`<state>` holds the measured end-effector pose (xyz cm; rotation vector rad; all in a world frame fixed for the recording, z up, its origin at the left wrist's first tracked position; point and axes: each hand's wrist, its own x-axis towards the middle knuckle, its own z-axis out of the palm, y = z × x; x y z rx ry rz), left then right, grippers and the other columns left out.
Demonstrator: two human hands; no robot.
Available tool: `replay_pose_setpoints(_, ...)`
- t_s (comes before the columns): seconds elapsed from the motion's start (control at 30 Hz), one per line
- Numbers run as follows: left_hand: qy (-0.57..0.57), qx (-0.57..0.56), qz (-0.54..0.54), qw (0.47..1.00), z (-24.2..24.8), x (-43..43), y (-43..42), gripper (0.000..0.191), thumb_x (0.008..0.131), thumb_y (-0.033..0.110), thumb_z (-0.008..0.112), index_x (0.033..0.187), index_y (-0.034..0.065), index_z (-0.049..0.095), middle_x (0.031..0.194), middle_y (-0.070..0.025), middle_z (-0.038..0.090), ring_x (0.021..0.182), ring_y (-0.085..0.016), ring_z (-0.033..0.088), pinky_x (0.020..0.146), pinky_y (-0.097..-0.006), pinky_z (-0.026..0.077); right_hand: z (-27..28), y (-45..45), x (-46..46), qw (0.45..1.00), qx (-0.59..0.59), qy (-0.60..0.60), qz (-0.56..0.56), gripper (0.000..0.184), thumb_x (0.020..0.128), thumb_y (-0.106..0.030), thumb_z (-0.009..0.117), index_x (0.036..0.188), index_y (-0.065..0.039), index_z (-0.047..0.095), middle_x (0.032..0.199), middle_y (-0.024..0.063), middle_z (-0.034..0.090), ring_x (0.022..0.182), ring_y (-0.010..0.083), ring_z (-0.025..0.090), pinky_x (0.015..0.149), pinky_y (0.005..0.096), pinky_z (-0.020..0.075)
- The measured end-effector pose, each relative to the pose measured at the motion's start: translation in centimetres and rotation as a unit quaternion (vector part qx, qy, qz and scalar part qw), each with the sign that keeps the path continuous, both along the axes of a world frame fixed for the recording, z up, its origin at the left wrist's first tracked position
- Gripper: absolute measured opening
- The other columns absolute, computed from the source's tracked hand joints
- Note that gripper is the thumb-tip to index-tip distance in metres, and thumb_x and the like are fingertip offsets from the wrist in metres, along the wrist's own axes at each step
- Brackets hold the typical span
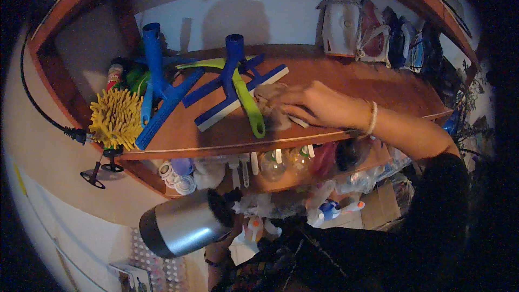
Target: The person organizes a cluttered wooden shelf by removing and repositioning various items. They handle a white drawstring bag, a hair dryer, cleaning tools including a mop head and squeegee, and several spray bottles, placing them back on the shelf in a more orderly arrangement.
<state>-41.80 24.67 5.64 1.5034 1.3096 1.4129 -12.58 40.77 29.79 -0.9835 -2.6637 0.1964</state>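
Note:
My right hand (320,103) rests on the upper brown wooden shelf (348,85), fingers curled on a blurred, greyish cloth (269,93) pressed to the board. Below the shelf, an electric kettle (188,223) of brushed metal with a dark base and lid is tilted on its side. My left hand (227,243) is at its handle, mostly hidden behind the kettle. Just left of my right hand lie a lime-green squeegee handle (249,107) and a dark-blue squeegee head (233,81) with a white edge. A lighter-blue squeegee head (162,89) leans farther left.
A yellow chenille duster (115,117) sits at the shelf's left end, near a hanging power plug (77,134). Several clothes irons (342,24) stand upright at the back right. The lower shelf holds glass jars (273,166) and round lids (184,184); spray bottles (330,209) stand beneath.

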Motion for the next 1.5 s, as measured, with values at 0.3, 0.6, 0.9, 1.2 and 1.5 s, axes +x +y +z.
replay_pose_setpoints(0.3, 0.125, 0.073, -0.086, 0.986, 1.3, 2.0, 4.8, 0.037, 0.09, 0.007, 0.065, 0.123, 0.0035, 0.051, 0.118, -0.0094, 0.057, 0.106, -0.018, 0.054, 0.093, -0.0358, 0.047, -3.0, 18.8, 0.6, 0.988, 0.13, -0.017, -0.087, 0.024, 0.093, -0.019, 0.053, 0.108, -0.003, 0.063, 0.09, 0.0221, 0.068, 0.087, 0.0374, 0.068, 0.077, 0.048, 0.0529)
replay_pose_setpoints(0.6, -0.114, -0.018, 0.043, 0.992, 2.8, -0.1, -0.3, 0.051, 0.07, 0.014, 0.088, 0.114, 0.0049, 0.064, 0.105, -0.0056, 0.067, 0.093, -0.017, 0.063, 0.082, -0.0333, 0.053, -2.6, 23.9, 9.2, 0.94, 0.177, -0.085, -0.278, 0.027, 0.09, -0.025, 0.057, 0.104, -0.004, 0.065, 0.11, 0.021, 0.066, 0.102, 0.0394, 0.065, 0.087, 0.0486, 0.0519)
replay_pose_setpoints(0.9, -0.145, -0.001, 0.058, 0.988, 4.7, 2.1, 1.4, 0.051, 0.069, 0.017, 0.089, 0.111, 0.0044, 0.063, 0.097, -0.0051, 0.066, 0.087, -0.014, 0.062, 0.078, -0.0312, 0.054, -4.0, 18.7, -1.6, 0.981, 0.135, -0.032, -0.138, 0.02, 0.088, -0.016, 0.056, 0.101, -0.004, 0.067, 0.096, 0.0256, 0.068, 0.089, 0.0448, 0.066, 0.081, 0.053, 0.0522)
replay_pose_setpoints(1.2, -0.031, -0.01, -0.122, 0.992, 16.8, 3.5, 6.2, 0.052, 0.07, 0.013, 0.086, 0.113, 0.0047, 0.058, 0.104, -0.0071, 0.068, 0.091, -0.018, 0.066, 0.084, -0.034, 0.054, -1.2, 2.6, 9.8, 0.979, 0.149, 0.036, -0.136, 0.03, 0.085, -0.009, 0.062, 0.115, -0.006, 0.065, 0.109, 0.0245, 0.065, 0.094, 0.0445, 0.064, 0.083, 0.0499, 0.0527)
replay_pose_setpoints(1.5, -0.094, -0.018, -0.265, 0.96, 27.0, 15.8, 17.8, 0.038, 0.078, 0.011, 0.081, 0.106, 0.0077, 0.055, 0.082, -0.0027, 0.063, 0.064, -0.011, 0.059, 0.055, -0.0283, 0.047, -2.5, -4.6, 28.0, 0.891, 0.178, -0.01, -0.418, 0.024, 0.086, -0.01, 0.062, 0.109, -0.002, 0.065, 0.09, 0.0271, 0.065, 0.082, 0.0462, 0.063, 0.071, 0.0515, 0.0511)
